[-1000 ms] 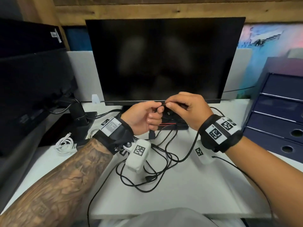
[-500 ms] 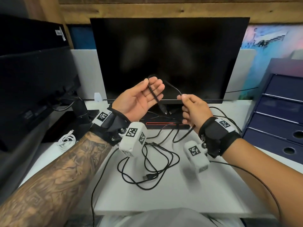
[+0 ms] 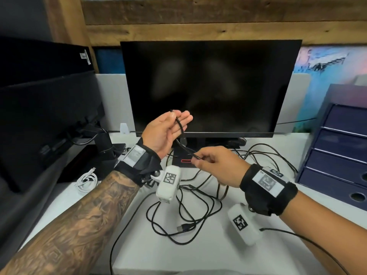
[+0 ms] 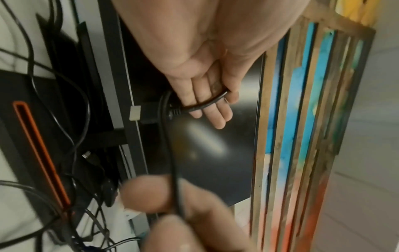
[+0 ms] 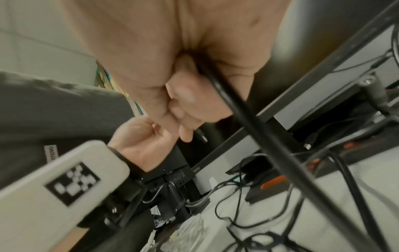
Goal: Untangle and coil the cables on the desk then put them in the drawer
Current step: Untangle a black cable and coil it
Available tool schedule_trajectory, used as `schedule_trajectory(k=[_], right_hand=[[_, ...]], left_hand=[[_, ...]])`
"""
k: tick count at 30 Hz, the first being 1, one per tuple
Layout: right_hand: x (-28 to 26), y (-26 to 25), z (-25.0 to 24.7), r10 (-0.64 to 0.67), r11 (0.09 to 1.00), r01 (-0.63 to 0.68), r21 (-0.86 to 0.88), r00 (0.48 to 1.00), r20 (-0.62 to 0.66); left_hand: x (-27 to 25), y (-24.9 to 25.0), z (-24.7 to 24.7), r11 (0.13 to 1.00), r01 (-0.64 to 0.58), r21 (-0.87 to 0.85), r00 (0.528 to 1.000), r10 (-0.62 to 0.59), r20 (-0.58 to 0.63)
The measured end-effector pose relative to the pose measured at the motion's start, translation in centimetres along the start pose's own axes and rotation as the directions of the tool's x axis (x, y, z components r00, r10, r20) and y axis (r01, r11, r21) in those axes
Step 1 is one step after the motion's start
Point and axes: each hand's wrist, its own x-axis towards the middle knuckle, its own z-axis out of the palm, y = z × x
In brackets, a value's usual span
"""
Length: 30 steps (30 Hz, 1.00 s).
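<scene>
The left hand (image 3: 164,132) has been opened flat, and the black cable (image 3: 179,126) is laid across its straight fingers (image 4: 215,119), pressed by the thumb. It has been pulled down by the right hand (image 3: 216,165), pinched in its fingertips. Coiling has likely been started. Thin tangled loops (image 3: 190,211) are left below the fingers.

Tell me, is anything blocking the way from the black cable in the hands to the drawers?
Nothing visible stands between, but the drawers look closed, and the black cable, pinched by the right hand and laid across the left hand, trails into the tangle on the desk.
</scene>
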Motion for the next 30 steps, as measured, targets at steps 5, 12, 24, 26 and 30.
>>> schedule_trajectory(k=[5,12,24,26,30], right_hand=[[-0.4,-1.0,-2.4,-0.265,0.868,0.171,-0.466,0.954,-0.143],[0.6,0.0,-6.2,-0.614,0.611,0.223,-0.759,0.738,-0.278],[3.1,4.8,-2.0,-0.102,0.995,0.098,-0.033,0.867,-0.488],[3.0,4.6,-0.5,-0.033,0.994,0.067,0.086,0.935,-0.354],[2.0,3.8,0.8,0.067,0.962,-0.04,0.269,0.994,-0.091]], left_hand=[[-0.7,-0.9,1.0,0.945,-0.079,0.318,0.994,0.052,0.093],[-1.4,-1.1,2.1,0.731,-0.126,0.67,0.943,-0.121,0.31],[-1.4,-0.1,3.1,0.943,0.305,-0.129,0.91,-0.249,0.333],[-1.2,0.2,2.9,0.928,0.304,-0.217,0.926,-0.234,0.297],[-0.5,0.2,2.1,0.931,0.228,-0.283,0.968,-0.185,0.171]])
